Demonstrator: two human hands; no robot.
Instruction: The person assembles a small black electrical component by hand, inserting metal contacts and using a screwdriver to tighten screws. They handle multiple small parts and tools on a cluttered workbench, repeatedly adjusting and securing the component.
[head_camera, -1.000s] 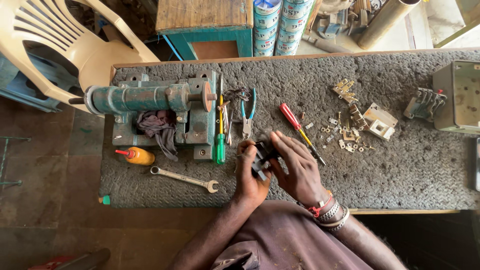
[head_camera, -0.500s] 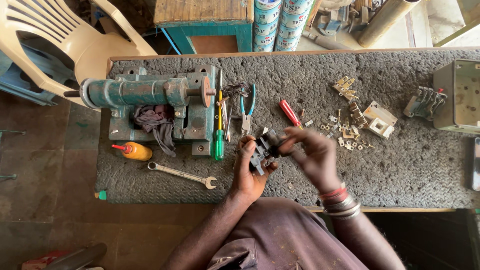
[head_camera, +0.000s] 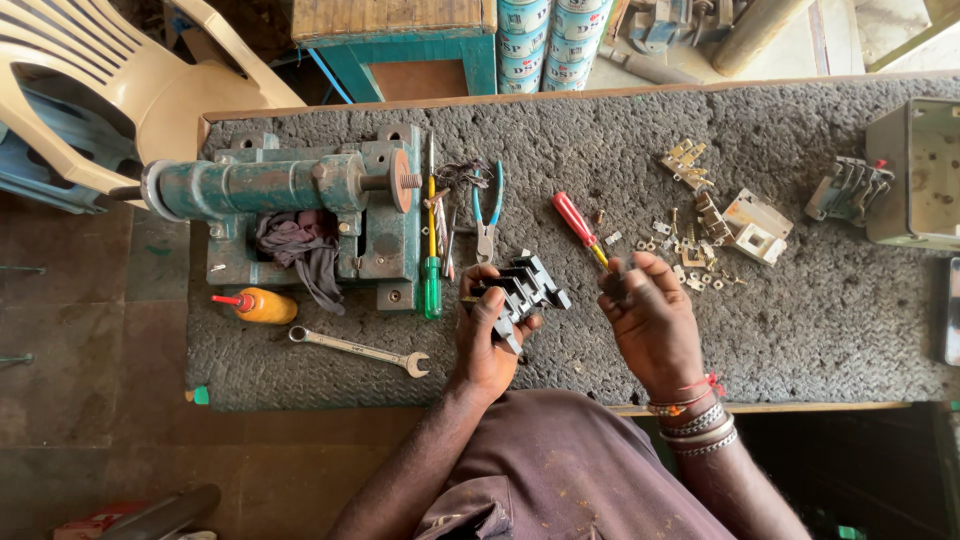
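Firmly, left hand (head_camera: 488, 335) clasping black ribbed part (head_camera: 522, 288)

Two screwdrivers (head_camera: 431, 240) (one green (head_camera: 431, 240), one red (head_camera: 577, 223)), one spanner (head_camera: 360, 349), one pair of pliers (head_camera: 487, 214), one orange bottle (head_camera: 258, 306)

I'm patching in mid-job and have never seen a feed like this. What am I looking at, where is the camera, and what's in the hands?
This is one view, from a camera worn on the person's head, looking straight down at a workbench topped with rough dark matting. No robot: two bare hands.

The left hand holds a black ribbed plastic block above the bench. The right hand, with bracelets on its wrist, is raised beside it, fingertips pinched together; what they pinch is too small to tell.

On the bench: a green bench vice, a dark rag, an orange oil bottle, a spanner, a green-handled screwdriver, blue-handled pliers, a red-handled screwdriver, scattered small metal parts and a grey metal box.
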